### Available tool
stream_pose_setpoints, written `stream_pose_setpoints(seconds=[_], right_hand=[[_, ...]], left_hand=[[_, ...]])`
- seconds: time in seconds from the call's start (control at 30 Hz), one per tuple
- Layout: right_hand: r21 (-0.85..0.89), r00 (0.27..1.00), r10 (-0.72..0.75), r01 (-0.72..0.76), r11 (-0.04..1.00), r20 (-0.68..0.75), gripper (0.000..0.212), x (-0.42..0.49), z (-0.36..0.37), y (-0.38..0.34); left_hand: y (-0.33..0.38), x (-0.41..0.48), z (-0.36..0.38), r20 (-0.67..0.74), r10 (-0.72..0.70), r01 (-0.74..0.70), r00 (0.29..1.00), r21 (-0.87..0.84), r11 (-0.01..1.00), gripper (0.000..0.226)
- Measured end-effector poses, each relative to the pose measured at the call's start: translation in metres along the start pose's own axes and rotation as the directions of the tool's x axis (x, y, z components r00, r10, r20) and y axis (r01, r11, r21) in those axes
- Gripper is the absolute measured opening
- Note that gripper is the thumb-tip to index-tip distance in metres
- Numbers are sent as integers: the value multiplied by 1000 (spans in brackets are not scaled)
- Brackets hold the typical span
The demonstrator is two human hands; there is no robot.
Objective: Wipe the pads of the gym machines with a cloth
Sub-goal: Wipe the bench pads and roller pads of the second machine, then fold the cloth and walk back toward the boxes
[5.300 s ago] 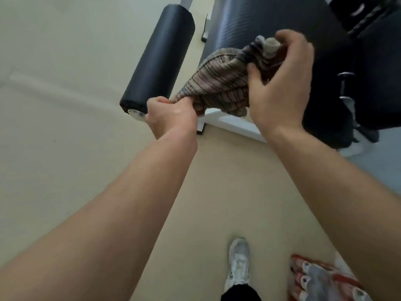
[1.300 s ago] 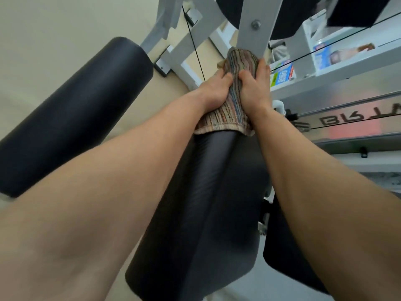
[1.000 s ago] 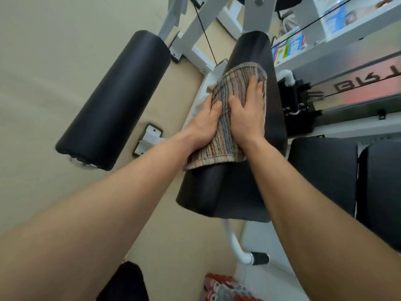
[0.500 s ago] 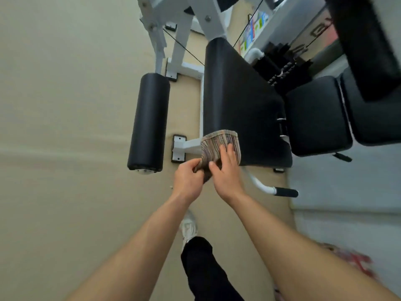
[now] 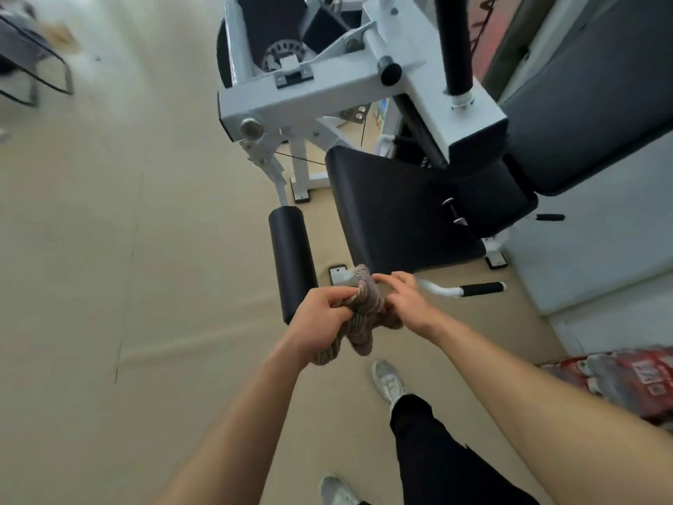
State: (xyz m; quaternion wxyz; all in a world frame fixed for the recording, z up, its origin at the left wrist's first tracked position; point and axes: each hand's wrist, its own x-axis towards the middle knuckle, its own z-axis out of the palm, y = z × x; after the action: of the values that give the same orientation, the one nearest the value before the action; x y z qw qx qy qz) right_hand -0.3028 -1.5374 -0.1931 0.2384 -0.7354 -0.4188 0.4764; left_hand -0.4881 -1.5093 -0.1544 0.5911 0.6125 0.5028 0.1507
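Btwn both hands: bunched striped brown cloth (image 5: 364,318), off & near front edge of black flat seat pad (image 5: 397,213). Left grip (image 5: 320,317) clenched on cloth's left side; right grip (image 5: 402,304) pinches its right side

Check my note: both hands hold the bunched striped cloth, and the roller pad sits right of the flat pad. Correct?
Not quite: the head view shows the roller pad left of the flat pad. The left hand and right hand do hold the bunched striped cloth.
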Motion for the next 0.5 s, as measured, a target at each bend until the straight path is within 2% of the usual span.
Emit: stream_pose_setpoints(seconds=[0.07,0.17,0.3,0.4,0.5], right_hand=[[-4,995,-8,9,1000,100,35,-19,-10,-13],[13,983,18,-21,1000,181,42,-45,-27,-27],[164,986,16,-44,985,167,27,-61,-58,-40],[198,992,-54,30,980,117,8,-59,-81,-49],[204,985,-170,158,966,42,10,-53,-100,-67]], left_hand=[[18,-15,-6,20,14,-14,1000,0,1000,50],[50,-36,-11,19,28,-28,999,-9,1000,47],[85,-49,-11,-27,-6,4,1000,-53,999,38],[101,-46,-10,-65,-51,54,997,55,997,25],[112,-40,0,-65,-124,131,990,110,985,31]])
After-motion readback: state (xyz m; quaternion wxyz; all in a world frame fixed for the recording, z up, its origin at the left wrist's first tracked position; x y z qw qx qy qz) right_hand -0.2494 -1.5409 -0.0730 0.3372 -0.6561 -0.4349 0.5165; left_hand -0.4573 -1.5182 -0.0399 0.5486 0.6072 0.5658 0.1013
